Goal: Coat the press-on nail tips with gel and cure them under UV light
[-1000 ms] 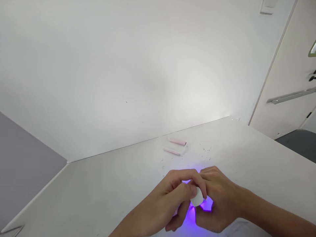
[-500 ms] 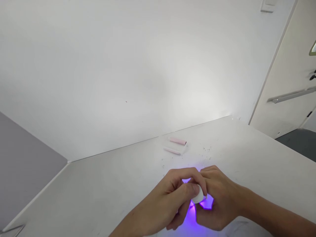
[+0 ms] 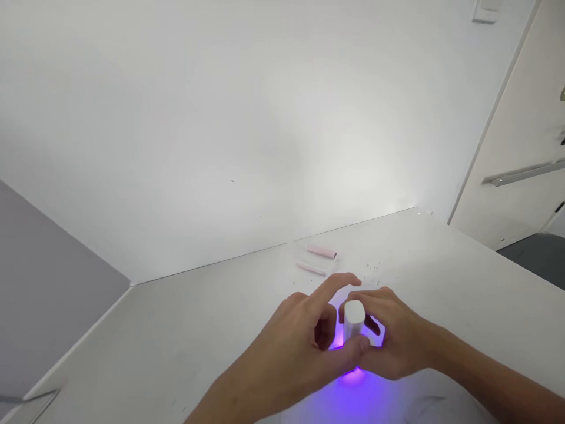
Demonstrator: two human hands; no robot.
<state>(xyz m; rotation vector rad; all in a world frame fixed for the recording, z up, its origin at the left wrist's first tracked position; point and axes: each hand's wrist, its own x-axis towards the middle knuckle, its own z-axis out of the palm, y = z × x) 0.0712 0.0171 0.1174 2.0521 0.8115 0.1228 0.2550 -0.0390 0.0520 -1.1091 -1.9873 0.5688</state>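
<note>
- Head view: your right hand [image 3: 392,344] wraps the small white lamp [image 3: 354,321] from its right side, fingers curled round the body. That grip is closed on the lamp and keeps it standing upright on the desk [image 3: 185,347].
- Your left hand [image 3: 304,347] comes in from the lamp's left. Its thumb presses against the lamp's lower part while the index finger arches over towards the top. That grip is partly open, touching the lamp rather than clasping it.
- Violet light [image 3: 352,377] spills out beneath the lamp onto the desk and your palms. From that I judge the lit end points downward, which would explain the upright hold.
- Beyond the lamp, towards the wall [image 3: 220,118], lie two pink sticks [image 3: 321,252], well apart from your hands. The nearer one [image 3: 311,269] sits just in front of the other.
- A few dark specks [image 3: 371,268] are scattered between the sticks and the lamp.
- Left of the lamp the desk runs on bare to its far corner, with plenty of room to move.
- Right of the lamp the desk edge falls away towards a door [image 3: 521,129] with a long bar handle [image 3: 521,173]. Your right forearm takes up the space on that side.
</note>
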